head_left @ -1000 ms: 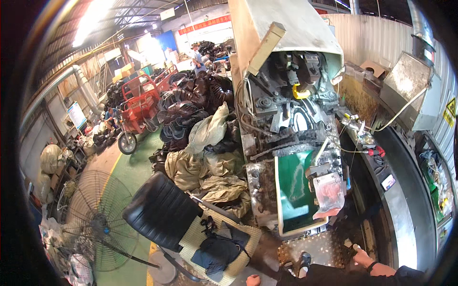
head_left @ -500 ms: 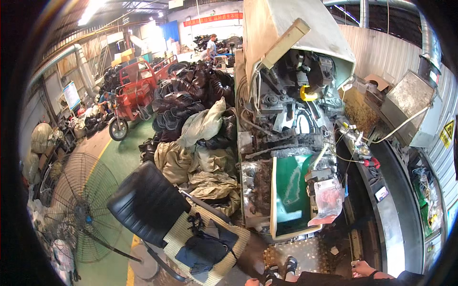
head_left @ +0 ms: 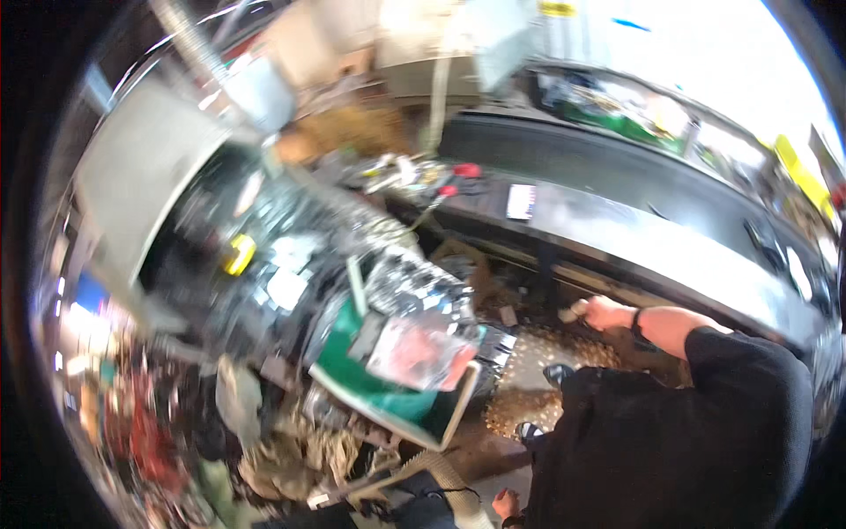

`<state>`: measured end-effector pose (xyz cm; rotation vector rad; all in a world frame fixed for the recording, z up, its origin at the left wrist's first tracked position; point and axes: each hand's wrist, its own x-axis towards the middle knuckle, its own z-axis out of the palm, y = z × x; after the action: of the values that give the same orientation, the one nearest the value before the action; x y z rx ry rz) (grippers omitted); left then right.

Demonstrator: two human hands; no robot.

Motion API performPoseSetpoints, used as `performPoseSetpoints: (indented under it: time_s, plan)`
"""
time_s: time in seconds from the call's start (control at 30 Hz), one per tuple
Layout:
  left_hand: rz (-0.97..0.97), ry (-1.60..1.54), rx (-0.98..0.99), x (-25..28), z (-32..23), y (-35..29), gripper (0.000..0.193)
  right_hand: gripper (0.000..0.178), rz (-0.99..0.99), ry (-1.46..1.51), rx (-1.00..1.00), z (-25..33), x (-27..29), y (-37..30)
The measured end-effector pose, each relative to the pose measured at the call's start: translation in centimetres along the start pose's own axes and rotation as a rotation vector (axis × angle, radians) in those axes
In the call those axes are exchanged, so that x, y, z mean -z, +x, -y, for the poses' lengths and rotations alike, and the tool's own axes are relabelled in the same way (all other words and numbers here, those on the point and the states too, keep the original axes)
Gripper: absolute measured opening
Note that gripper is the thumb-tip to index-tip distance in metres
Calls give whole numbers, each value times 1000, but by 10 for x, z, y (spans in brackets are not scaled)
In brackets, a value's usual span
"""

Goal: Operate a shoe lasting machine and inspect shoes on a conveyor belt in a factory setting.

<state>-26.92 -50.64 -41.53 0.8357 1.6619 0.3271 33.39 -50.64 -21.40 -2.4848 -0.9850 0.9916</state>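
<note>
My right hand (head_left: pixel 603 313) hangs in front of the long conveyor, a dark band around its wrist. Its fingers are curled closed around something small and pale, too blurred to name. At the lower edge my left hand (head_left: pixel 505 503) shows only in part beside my dark clothing; smear hides how its fingers lie. Left of my hands stands a machine with a green chute (head_left: pixel 339 348). A clear plastic sheet with a reddish patch (head_left: pixel 414 353) hangs over the chute. Neither hand touches the machine.
A conveyor with a dark belt (head_left: pixel 573 167) runs along the far right side, with a phone (head_left: pixel 522 201) on its metal ledge. Red-handled items (head_left: pixel 465 170) lie farther left. A studded mat (head_left: pixel 564 348) is underfoot. Sacks (head_left: pixel 282 467) and a chair (head_left: pixel 414 502) stand lower left.
My view has swung right, so the machine now sits at the left and the conveyor runs across. More of my right arm shows, the hand still closed.
</note>
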Motion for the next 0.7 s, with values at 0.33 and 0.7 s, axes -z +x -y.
performPoseSetpoints:
  time_s: [0.33,0.7]
  plan:
    - [422,1002,-582,-199,-261,-21,29,16,-1055,147,-153,-166,79,-96]
    - [887,1104,-1595,-639,-486,-111,16,35,-1142,365,-936,-381,15,-223]
